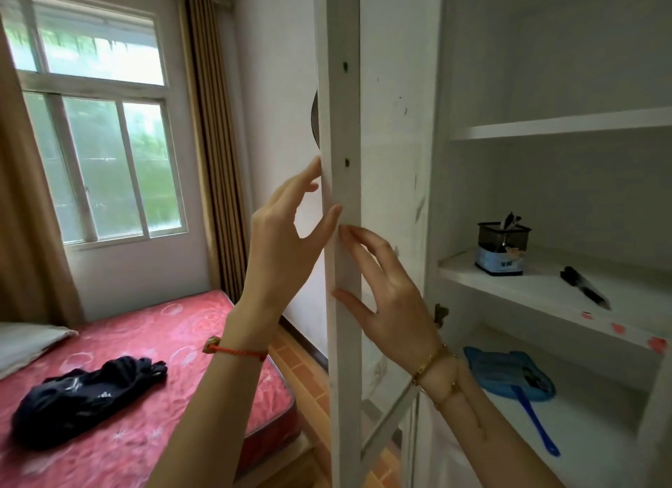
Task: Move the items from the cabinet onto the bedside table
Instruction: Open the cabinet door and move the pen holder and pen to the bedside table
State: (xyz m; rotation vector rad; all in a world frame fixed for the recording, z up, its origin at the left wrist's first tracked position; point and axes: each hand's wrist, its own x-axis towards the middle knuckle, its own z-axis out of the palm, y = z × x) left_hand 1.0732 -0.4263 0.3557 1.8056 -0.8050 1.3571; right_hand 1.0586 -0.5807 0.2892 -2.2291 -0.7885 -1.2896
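Centre of frame: the left hand [287,229] and right hand [385,298], fingers straight and spread, press the white wooden cabinet door [343,233] by its edge. Lower right, the blue plastic fly swatter [523,389] looks light and flexible, best taken by its handle; farther up, the dark mesh pen holder [503,247] and black marker pen [583,287] on the middle shelf seem light and rigid, best grasped around their sides.

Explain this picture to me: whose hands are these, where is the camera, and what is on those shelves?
There is no machine here. A person wears a camera on the head, looking forward and down at their own hands. The left hand and right hand touch the edge of the open white cabinet door with straight fingers; neither holds anything. Inside the cabinet, the middle shelf carries a dark mesh pen holder and a black pen. Below lies a blue fan with a handle. On the left are a red mattress with dark clothing and a window.
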